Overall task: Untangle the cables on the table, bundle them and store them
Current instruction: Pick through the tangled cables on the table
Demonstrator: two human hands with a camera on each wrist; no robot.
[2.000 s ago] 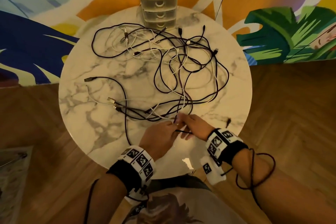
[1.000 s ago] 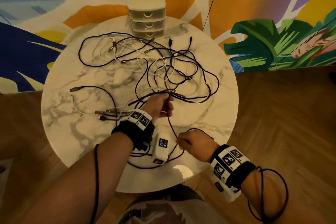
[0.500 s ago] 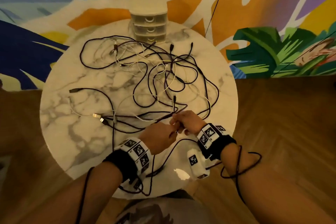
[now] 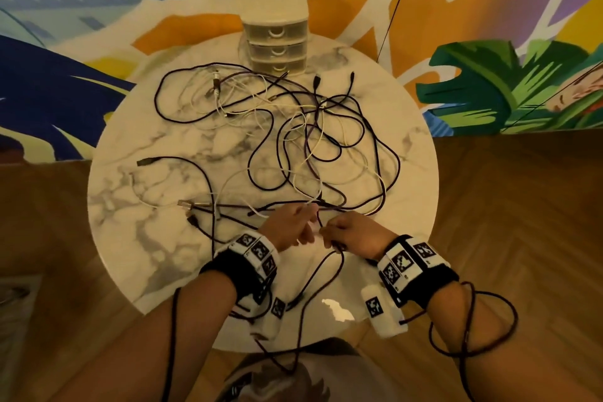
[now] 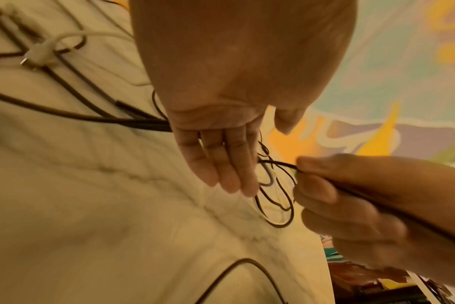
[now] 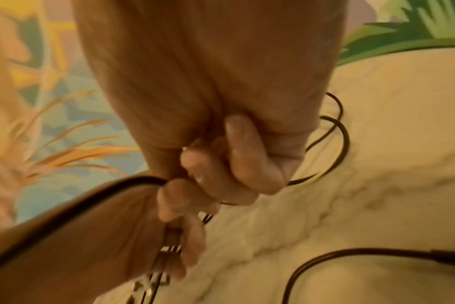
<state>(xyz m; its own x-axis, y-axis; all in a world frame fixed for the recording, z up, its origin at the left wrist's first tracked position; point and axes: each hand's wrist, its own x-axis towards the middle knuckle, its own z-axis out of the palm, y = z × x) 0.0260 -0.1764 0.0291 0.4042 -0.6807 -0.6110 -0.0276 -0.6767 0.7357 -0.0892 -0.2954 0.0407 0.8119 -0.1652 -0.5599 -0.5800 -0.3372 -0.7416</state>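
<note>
The right hand (image 4: 354, 233) is curled into a fist around a black cable (image 4: 321, 277); the right wrist view shows its fingers (image 6: 237, 162) folded over the cord. Just beside it, the left hand (image 4: 288, 227) has its fingers (image 5: 218, 164) straight and relaxed, gripping nothing in the left wrist view; the head view cannot show whether they touch a strand. Between and just beyond both hands, several black and white strands cross, so the held cable runs straight into the tangle of cables (image 4: 306, 147) spread over the marble table (image 4: 137, 248) ahead. Loose plug ends (image 4: 191, 212) lie left of the left hand. Beyond the tangle, at the table's far edge, stands a small drawer unit (image 4: 275, 39). Only the head view shows it, and the black cord (image 4: 473, 320) looped around the right forearm.
</note>
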